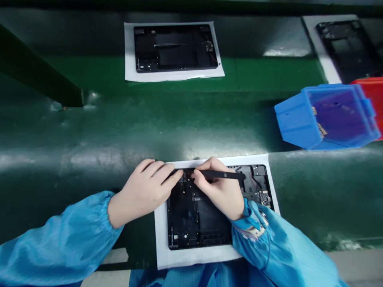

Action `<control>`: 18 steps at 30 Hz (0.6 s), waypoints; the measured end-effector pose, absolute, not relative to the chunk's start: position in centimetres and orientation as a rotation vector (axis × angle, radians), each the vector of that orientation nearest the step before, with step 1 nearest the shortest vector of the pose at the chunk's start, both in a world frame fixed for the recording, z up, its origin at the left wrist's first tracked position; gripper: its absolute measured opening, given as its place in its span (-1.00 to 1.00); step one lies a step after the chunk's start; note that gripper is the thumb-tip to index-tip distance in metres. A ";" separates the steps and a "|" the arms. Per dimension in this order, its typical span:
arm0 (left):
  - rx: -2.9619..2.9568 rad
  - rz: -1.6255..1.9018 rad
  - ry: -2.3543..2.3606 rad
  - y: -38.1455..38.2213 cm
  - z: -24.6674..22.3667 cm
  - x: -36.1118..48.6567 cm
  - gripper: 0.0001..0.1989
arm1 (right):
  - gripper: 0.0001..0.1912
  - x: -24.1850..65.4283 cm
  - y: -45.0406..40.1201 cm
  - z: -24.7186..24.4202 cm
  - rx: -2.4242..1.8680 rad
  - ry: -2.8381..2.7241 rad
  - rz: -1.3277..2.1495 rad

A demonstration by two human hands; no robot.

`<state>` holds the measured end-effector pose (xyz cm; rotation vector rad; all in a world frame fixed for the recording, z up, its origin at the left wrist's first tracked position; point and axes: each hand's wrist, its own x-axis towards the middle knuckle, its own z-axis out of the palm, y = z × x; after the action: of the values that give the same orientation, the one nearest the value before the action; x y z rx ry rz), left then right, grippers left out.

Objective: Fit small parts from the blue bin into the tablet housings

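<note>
Head view: the slim black spudger (214, 174) lies across the top of the black tablet housing (191, 215), closed between the thumb and fingers of my right hand (218, 189). Its matte, flat shaft runs out past my knuckles at one end, and its other end reaches toward my left hand (143, 191). My left fingertips (175, 175) sit right at that end, on the housing's upper edge. They hide the contact point, so I can't tell whether they pinch anything or only rest there.

The housing lies flat, a dark rectangular shell with moulded ribs and small gold-coloured specks. Thin red and black wires (254, 181) and a small circuit board (265, 197) show near its right side. Beneath it is a white paper sheet (161, 243) on a glossy green belt (119, 119).

My arms come in wearing shiny blue smock sleeves (60, 247) with gathered cuffs. Farther up the belt, another black housing (175, 48) lies on its own white sheet. A third (347, 48) sits at the top right corner, near a ribbed blue plastic bin (338, 115) and a red bin (371, 85).
</note>
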<state>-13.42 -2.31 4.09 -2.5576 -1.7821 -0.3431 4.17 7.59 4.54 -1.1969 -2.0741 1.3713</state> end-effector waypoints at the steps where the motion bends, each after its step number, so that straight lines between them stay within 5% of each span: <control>1: -2.543 -0.298 -1.784 -2.4 4.1 -13.3 -0.69 | -0.90 4.3 7.6 4.5 -1.204 -2.081 1.364; 18: -2.541 -0.414 -1.745 -2.8 3.4 -12.7 -0.69 | -0.84 5.2 8.0 4.1 -1.236 -1.967 1.399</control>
<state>-12.73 -2.76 3.43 -2.5411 -1.7448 -0.4137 5.20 8.03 4.08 -1.2355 -1.9668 1.3991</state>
